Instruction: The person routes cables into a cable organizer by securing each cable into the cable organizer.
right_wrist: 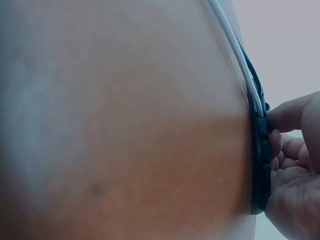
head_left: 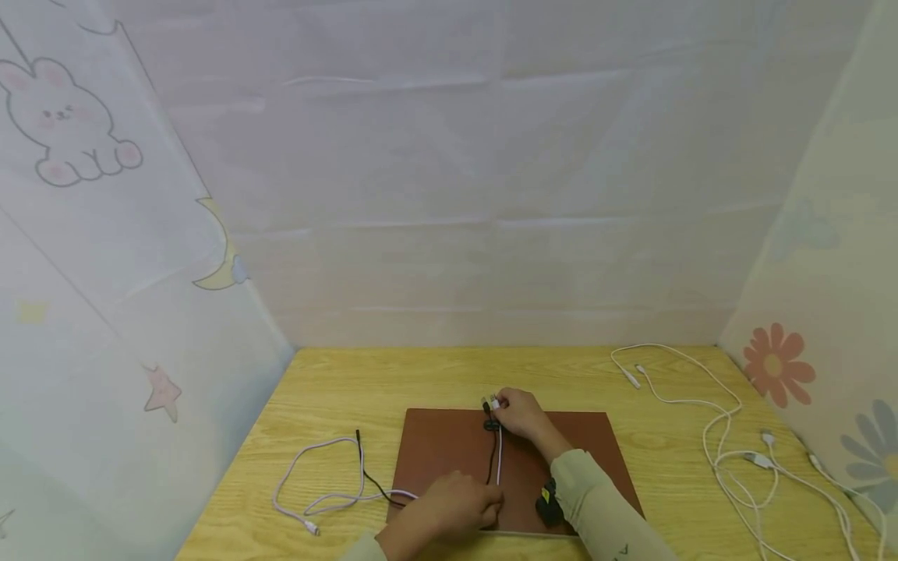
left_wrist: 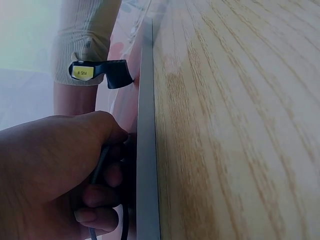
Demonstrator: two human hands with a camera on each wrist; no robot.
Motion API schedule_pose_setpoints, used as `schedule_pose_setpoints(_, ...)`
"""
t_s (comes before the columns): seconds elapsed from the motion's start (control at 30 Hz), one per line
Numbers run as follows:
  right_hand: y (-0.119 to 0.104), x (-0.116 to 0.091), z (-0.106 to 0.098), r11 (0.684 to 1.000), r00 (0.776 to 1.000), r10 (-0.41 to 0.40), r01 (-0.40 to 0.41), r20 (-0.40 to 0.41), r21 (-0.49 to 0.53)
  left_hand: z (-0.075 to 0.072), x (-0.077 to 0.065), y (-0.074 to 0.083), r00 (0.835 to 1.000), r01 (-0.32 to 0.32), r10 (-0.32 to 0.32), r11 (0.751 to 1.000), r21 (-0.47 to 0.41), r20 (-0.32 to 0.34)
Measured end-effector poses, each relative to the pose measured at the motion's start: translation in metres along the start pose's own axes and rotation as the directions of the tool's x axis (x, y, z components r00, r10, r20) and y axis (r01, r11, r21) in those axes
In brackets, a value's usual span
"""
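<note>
A black slotted cable clip (head_left: 492, 425) sits near the far edge of a brown board (head_left: 435, 436). Beside the clip, my right hand (head_left: 521, 413) pinches the plug end of a white USB cable (head_left: 500, 456). The right wrist view shows the white cable (right_wrist: 239, 57) lying in a slot of the clip (right_wrist: 260, 165), the fingers close behind it. A black cable (head_left: 493, 460) also runs through the clip, its plug past the board's edge. Nearer me, my left hand (head_left: 459, 502) curls its fingers round the cables; the left wrist view shows a dark cable (left_wrist: 125, 220) under them.
Left of the board, the loose white cable (head_left: 344, 442) and the black cable's tip (head_left: 358, 436) lie on the wooden table (head_left: 337, 382). Several white cables (head_left: 722, 421) spread along the right side. A black wrist strap (head_left: 549, 502) sits by my right sleeve. Printed sheets wall three sides.
</note>
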State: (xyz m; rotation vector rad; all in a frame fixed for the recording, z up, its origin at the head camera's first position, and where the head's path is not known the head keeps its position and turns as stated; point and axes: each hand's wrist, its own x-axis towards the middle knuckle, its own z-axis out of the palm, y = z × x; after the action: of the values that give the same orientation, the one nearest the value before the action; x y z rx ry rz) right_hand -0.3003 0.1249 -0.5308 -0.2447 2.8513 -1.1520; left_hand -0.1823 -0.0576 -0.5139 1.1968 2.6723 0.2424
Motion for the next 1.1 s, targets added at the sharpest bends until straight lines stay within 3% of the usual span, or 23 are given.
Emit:
schedule_pose_setpoints(0.37, -0.002, 0.0, 0.0, 1.0, 1.0, -0.003, 0.003, 0.003, -0.003, -0.001, 0.0, 0.002, 0.999, 0.033, -0.033, 0.999, -0.016, 0.022)
schedule_pose_setpoints(0.7, -0.008, -0.002, -0.004, 0.998, 1.0, -0.014, 0.014, -0.004, -0.064, -0.002, 0.001, 0.004, 1.0, 0.021, -0.022, 0.998, 0.055, 0.014)
schedule_pose_setpoints(1.1, -0.011, -0.002, -0.009, 0.99, 1.0, 0.005, -0.002, 0.023, -0.139, 0.0, 0.002, 0.004, 0.997, 0.058, -0.059, 0.998, 0.021, 0.042)
